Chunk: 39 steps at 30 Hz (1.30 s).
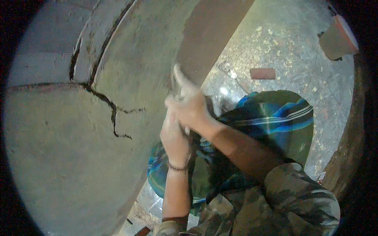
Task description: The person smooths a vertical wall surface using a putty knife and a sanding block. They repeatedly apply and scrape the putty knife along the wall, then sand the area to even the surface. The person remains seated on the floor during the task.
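Observation:
My right hand (189, 102) lies over the upper part of my left hand (175, 137), with one finger stretched upward and the others curled against the left hand's fingers. Both look pale with dust and slightly blurred. The left hand's fingers are largely covered, so whether anything is between them is hidden. The hands are beside a large curved greenish-grey surface (59, 157), which has a brown upper band (208, 31), dark branching cracks (100, 94) and curved grooves toward the upper left. A dark beaded band circles my left wrist.
A reddish oblong block (262, 73) and a thin metal tool (233, 74) lie on the speckled grey floor (271, 39). A grey bucket (336, 39) with a red rim stands at upper right. My plaid-covered legs (271, 110) are below, and a brown curved edge (348, 129) runs along the right.

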Motion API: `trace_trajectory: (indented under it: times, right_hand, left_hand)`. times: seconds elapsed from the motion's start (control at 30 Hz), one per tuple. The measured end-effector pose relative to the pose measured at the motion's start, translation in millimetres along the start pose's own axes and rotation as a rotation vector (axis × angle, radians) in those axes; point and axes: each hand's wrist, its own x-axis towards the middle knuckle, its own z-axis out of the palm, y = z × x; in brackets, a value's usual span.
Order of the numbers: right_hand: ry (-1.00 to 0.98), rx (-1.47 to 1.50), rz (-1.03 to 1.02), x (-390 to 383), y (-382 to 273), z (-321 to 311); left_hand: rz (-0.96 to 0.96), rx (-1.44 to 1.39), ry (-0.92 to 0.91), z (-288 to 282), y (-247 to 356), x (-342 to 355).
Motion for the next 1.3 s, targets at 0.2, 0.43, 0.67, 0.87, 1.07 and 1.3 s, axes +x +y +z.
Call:
trace_trajectory:
  times: [0.2,0.43,0.67,0.87,1.07,1.3]
  right_hand:
    - [0.022,-0.163,-0.272,5,-6,-1]
    - [0.037,0.143,-0.106,13,4,-9]
    - [0.089,0.285,-0.149,29,-2,-13]
    - [0.107,0.010,-0.230,34,-3,-24]
    - [0.061,0.057,-0.213,38,-8,-28]
    - [-0.023,0.108,0.032,51,-22,-43]
  left_hand:
    - [-0.065,-0.011,0.027,2,0,0]
    - [0.144,0.093,0.009,10,7,10]
    - [0.117,0.117,-0.037,14,22,30]
    - [0.104,-0.040,0.044,25,20,27]
    - [0.122,0.044,0.023,27,21,33]
    - [0.062,-0.276,-0.001,34,32,51]
